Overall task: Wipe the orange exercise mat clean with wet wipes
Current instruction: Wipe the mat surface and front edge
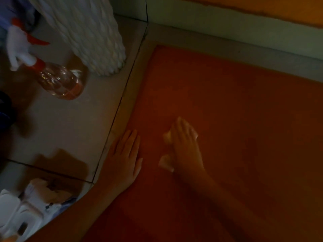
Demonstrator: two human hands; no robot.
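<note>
The orange exercise mat (236, 119) lies flat on the tiled floor and fills the right and lower part of the view. My right hand (186, 142) presses a white wet wipe (166, 162) flat onto the mat with straight fingers; bits of the wipe stick out at its left side and past its fingertips. My left hand (125, 156) rests flat on the mat's left edge, fingers straight, holding nothing.
A clear spray bottle (59, 81) with a white and red trigger head stands on the floor at the upper left. Beside it is a white textured vase (94, 37). A white wipes pack (22, 210) lies at the lower left. A wall skirting (227, 23) runs behind the mat.
</note>
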